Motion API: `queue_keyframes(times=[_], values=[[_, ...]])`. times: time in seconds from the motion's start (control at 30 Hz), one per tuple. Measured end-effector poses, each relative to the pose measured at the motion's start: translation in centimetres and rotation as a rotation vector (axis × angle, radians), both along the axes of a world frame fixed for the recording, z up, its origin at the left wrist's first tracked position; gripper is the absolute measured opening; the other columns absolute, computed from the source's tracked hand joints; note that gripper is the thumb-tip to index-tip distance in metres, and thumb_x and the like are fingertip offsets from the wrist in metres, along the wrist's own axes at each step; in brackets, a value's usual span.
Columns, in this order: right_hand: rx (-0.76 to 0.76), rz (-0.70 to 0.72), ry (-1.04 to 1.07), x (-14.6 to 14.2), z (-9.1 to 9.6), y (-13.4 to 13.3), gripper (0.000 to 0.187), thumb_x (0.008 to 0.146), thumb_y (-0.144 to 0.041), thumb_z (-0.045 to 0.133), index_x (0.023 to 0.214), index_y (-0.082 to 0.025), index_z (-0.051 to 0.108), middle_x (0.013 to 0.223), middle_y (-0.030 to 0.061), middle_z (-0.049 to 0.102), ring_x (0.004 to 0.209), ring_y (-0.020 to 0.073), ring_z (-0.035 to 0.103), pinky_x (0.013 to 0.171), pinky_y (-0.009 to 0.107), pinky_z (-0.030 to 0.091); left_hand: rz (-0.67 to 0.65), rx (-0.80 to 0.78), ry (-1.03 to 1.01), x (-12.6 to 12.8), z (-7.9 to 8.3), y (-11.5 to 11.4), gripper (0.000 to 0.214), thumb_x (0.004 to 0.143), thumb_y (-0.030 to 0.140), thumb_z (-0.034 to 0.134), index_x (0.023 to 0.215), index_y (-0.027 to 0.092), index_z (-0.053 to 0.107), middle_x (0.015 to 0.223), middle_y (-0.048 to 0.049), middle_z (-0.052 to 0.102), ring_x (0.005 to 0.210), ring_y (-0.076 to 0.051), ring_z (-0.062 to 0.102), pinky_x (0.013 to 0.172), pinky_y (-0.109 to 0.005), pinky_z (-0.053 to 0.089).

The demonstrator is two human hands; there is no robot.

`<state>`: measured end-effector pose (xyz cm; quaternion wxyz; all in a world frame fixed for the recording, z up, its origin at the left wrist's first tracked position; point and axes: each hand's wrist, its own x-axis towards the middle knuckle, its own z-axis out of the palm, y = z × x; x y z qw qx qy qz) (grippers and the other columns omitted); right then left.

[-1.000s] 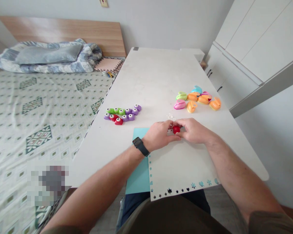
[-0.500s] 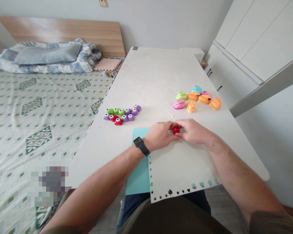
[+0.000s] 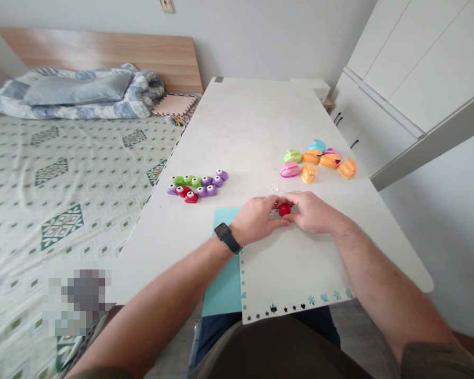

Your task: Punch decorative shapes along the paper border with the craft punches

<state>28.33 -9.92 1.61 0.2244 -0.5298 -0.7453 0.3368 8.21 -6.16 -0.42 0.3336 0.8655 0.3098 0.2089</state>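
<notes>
A red craft punch sits at the far edge of a white sheet of paper. My right hand is closed around the punch's right side, thumb in front and fingers behind. From the left, my left hand pinches the sheet's far edge, with its fingertips close against the punch. Small punched shapes, among them stars, hearts and flowers, line the sheet's left and near edges. Under it lies a light blue sheet, showing at the left. Tiny white paper scraps are scattered just beyond my hands.
Several purple, green and red punches stand in a cluster on the left of the white table. Larger orange, pink, green and blue punches are grouped at the right. A bed adjoins the table's left side; white cabinets stand right.
The near edge of the white sheet has shifted slightly up and left in view. Both hands keep nearly the same place around the red craft punch.
</notes>
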Motion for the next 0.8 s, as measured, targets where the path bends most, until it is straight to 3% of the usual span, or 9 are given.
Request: queue_keyframes(times=[0.33, 0.53, 0.8], values=[[-0.003, -0.019, 0.032, 0.4, 0.3, -0.1, 0.029, 0.081, -0.02, 0.069, 0.11, -0.021, 0.071, 0.097, 0.0045, 0.074, 0.088, 0.0216, 0.067, 0.084, 0.036, 0.053, 0.056, 0.06, 0.071, -1.1, 0.1, 0.1, 0.063, 0.081, 0.057, 0.078, 0.131, 0.022, 0.061, 0.111, -0.0071, 0.076, 0.102, -0.026, 0.072, 0.092, -0.039, 0.055], [0.02, -0.132, 0.13, 1.3, 0.1, 0.4, 0.03, 0.085, -0.03, 0.07, 0.114, -0.022, 0.068, 0.101, 0.0038, 0.073, 0.091, 0.021, 0.064, 0.088, 0.037, 0.051, 0.113, 0.038, 0.103, -1.6, -0.1, 0.2, 0.041, 0.087, 0.038, 0.074, 0.122, 0.019, 0.065, 0.105, -0.007, 0.077, 0.098, -0.024, 0.073, 0.089, -0.036, 0.057], [-0.065, -0.27, 0.452, 1.4, -0.8, 1.4, 0.033, 0.092, -0.047, 0.065, 0.11, -0.02, 0.067, 0.104, 0.0065, 0.073, 0.089, 0.02, 0.065, 0.083, 0.035, 0.051, 0.095, 0.079, 0.109, -1.9, 0.1, 0.1, 0.031, 0.089, 0.035, 0.07, 0.115, 0.018, 0.068, 0.104, -0.0079, 0.076, 0.098, -0.023, 0.073, 0.086, -0.033, 0.057]])
